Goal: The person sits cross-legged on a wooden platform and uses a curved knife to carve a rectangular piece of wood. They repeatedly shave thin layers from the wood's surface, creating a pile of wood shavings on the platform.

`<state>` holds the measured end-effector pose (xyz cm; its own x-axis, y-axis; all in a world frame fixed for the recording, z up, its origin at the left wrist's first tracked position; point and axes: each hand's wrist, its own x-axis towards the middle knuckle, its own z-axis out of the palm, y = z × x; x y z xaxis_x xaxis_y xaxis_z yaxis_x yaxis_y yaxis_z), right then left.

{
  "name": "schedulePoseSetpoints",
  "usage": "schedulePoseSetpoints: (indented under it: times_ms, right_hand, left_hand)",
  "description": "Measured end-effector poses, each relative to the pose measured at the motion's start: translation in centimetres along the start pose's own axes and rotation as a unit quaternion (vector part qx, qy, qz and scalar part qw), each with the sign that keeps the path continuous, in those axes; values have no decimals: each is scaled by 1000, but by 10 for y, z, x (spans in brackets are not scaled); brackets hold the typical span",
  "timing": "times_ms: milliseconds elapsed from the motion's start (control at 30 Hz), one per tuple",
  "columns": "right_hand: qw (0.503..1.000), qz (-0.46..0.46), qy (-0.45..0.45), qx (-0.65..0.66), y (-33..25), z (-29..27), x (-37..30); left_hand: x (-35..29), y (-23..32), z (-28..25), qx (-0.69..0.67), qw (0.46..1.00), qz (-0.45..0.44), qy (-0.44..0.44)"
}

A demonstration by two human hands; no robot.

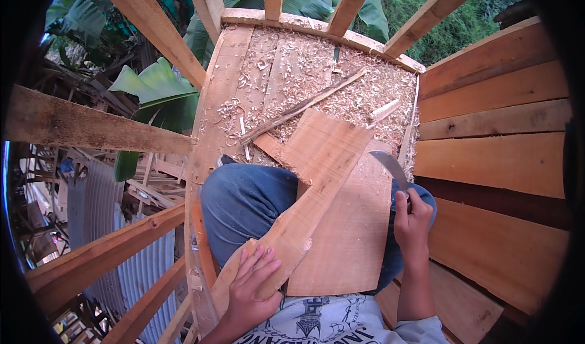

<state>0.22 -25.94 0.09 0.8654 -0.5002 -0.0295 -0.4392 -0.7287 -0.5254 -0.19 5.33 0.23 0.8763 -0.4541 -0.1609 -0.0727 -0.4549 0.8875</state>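
A shaped wooden board (320, 182) lies slantwise across my lap, with a wide far end, a narrower middle and a notched, rounded near end. My left hand (253, 283) rests on that near end, its fingers stretched out over the top face. Under the shaped board is a broad flat plank (347, 240), set between my knees. In my right hand (412, 216) is a knife with a curved blade (389, 164). Fingers wrap its handle, and the blade points up and to the left, apart from the wood. The hand hides most of the handle.
Curled shavings (341, 57) cover much of the plank floor (234, 45) ahead. A long rough stick (304, 105) and a short wood chunk (385, 109) lie there. Wooden rails (103, 121) stand along the left, and a plank wall (493, 161) on the right.
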Motion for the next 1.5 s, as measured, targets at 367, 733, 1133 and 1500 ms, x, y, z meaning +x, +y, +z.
schedulePoseSetpoints:
  times_ms: [367,733,1133,1500]
  right_hand:
    - [980,-113,-161,21,-35,31,-50]
    - [991,-118,-49,-28,-20,30,-17]
    - [999,16,-3,47,-2,4,-4]
    - [971,-97,-201,-82,-43,8,-49]
  left_hand:
    - [3,2,3,18,1000,-6,-14]
    - [6,5,1,10,1000,-9,1]
    - [0,1,7,22,1000,6,1]
    - [0,-3,20,68,997,25,-18]
